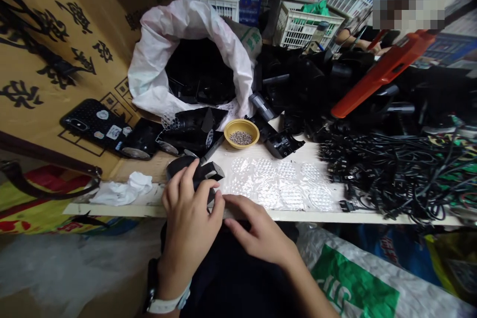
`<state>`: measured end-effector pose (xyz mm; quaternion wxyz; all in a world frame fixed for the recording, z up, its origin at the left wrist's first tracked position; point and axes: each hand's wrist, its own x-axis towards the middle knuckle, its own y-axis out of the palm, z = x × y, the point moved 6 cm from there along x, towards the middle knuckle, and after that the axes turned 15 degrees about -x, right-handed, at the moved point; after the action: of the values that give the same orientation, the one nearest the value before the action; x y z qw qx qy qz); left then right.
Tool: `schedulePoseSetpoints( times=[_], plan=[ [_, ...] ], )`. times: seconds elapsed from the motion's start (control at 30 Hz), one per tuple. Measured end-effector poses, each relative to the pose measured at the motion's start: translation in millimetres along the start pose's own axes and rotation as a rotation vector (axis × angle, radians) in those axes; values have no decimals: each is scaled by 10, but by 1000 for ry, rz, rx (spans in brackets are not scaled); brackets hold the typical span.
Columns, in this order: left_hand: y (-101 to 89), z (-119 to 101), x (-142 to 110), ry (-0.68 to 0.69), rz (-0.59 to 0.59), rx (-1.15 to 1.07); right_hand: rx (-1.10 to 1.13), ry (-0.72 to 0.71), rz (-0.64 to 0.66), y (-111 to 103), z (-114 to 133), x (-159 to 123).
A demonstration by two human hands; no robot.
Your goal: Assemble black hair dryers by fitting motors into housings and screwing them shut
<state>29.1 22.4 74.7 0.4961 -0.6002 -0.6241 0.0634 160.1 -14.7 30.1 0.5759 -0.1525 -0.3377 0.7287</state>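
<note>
Inside the curled, closed left hand (188, 223) sits a ribbed black plastic hair-dryer shell (204, 171); just beside it, the open right hand (259, 231) lies with fingers extended, while dimpled clear round discs (281, 191) lie ahead on the pale worktop (298, 215).

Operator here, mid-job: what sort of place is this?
Probably a small workshop assembling hair dryers: black dryer housings lie piled up, a tangle of power cords sits beside them, and stacked plastic crates stand behind.

glossy black plastic dryer housing (205, 173), matt brown cardboard carton (108, 94), woven white plastic sack (151, 72).
</note>
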Motion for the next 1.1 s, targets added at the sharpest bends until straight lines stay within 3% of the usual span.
schedulePoseSetpoints(
  times=[0.13,0.27,0.37,0.53,0.7,0.83,0.93,1.03,1.1],
  plan=[
    [-115,100,7,16,-42,-87,-367,-4,-96,1,34,-1],
    [-260,244,-76,48,-135,-150,-657,30,58,141,-41,1],
    [-332,409,-133,-13,-242,-272,-714,36,103,162,-66,-3],
    [-435,712,-210,-230,-535,-605,-720,30,99,156,-78,-12],
    [-522,838,-284,-312,-682,-660,-738,29,97,171,-66,-7],
    [-546,912,-385,-554,-843,-890,-749,29,99,106,-46,-81],
    [-525,888,-414,-692,-840,-1028,-825,187,42,-9,-174,-223],
    [-538,846,-407,-657,-815,-1058,-883,361,55,-48,-365,-377],
    [-532,825,-401,-606,-789,-1069,-891,392,98,-20,-440,-430]
  ],
)
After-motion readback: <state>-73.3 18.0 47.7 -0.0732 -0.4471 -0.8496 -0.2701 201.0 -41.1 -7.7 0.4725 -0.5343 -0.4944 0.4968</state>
